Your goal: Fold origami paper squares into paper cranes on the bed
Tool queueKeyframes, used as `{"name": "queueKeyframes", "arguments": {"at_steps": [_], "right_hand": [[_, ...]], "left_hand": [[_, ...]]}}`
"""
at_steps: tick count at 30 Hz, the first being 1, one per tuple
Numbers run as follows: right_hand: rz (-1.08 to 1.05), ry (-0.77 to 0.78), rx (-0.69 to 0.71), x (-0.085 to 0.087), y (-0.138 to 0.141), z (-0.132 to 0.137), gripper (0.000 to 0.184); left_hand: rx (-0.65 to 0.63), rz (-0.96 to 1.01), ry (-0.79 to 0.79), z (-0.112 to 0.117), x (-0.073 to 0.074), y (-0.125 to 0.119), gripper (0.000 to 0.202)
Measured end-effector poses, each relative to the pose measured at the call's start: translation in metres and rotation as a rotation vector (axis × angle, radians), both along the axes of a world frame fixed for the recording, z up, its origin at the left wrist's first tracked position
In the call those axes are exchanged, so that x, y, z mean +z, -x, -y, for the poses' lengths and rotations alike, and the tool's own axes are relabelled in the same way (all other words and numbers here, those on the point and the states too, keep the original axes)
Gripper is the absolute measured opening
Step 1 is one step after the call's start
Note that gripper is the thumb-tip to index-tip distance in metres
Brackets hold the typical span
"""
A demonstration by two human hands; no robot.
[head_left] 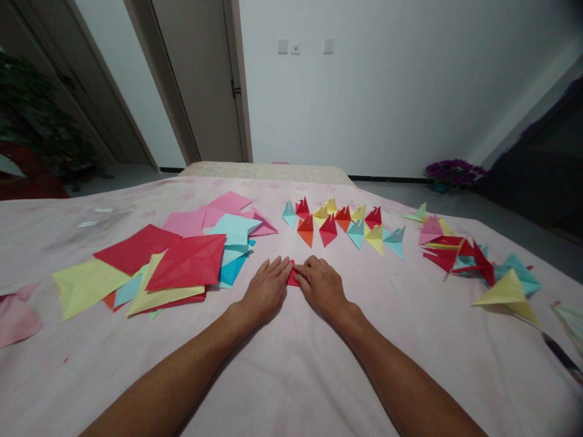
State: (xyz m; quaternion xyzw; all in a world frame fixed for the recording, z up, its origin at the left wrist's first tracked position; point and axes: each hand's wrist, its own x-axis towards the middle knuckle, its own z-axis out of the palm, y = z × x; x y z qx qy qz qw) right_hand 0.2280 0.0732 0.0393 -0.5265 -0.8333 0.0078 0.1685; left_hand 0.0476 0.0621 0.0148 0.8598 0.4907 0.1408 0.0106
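So my own left forearm (189, 370) and right forearm (392, 370) fill the bottom of my view, stretched over a pale pink tablecloth (291, 376). Biggest thing on it is the messy pile of paper sheets (186, 261) on my left: red, yellow, pink, blue. Over on the right there's a jumble of folded paper pieces (505, 288), and up ahead, two uneven rows of little origami cranes (328, 230). My left hand (266, 282) is laid out flat, fingers stretched, fingertips at the work. My right hand (321, 282) is half curled, thumb and fingers on it; can't tell if that's a pinch or just pressing. Smallest of all: the folded red paper (292, 280), on the cloth between both hands.
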Motion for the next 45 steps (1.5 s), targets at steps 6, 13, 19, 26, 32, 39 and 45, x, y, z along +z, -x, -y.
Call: {"name": "queueKeyframes", "arguments": {"at_steps": [6, 13, 19, 26, 32, 39, 45], "right_hand": [[0.11, 0.026, -0.012, 0.005, 0.005, 0.001, 0.032], [0.149, 0.052, -0.036, 0.003, 0.006, -0.004, 0.031], [0.126, 0.054, -0.066, -0.001, 0.006, -0.003, 0.036], [0.218, -0.014, -0.044, -0.004, 0.01, 0.005, 0.043], [0.049, 0.022, -0.046, -0.01, 0.005, 0.002, 0.04], [-0.562, 0.118, -0.174, -0.021, -0.013, -0.01, 0.045], [-0.565, 0.127, -0.083, -0.017, -0.012, -0.008, 0.037]], "left_hand": [[0.053, -0.06, -0.002, 0.004, 0.002, -0.008, 0.056], [0.054, -0.154, -0.01, 0.007, 0.004, -0.013, 0.075], [0.031, -0.205, 0.004, 0.006, 0.004, -0.01, 0.084], [-0.04, -0.166, 0.078, 0.001, 0.004, -0.005, 0.095], [-0.133, -0.063, 0.147, -0.002, 0.005, 0.002, 0.092], [0.172, 0.785, 0.162, -0.015, -0.001, 0.025, 0.056], [0.095, 0.703, 0.194, -0.015, 0.001, 0.018, 0.041]]}}
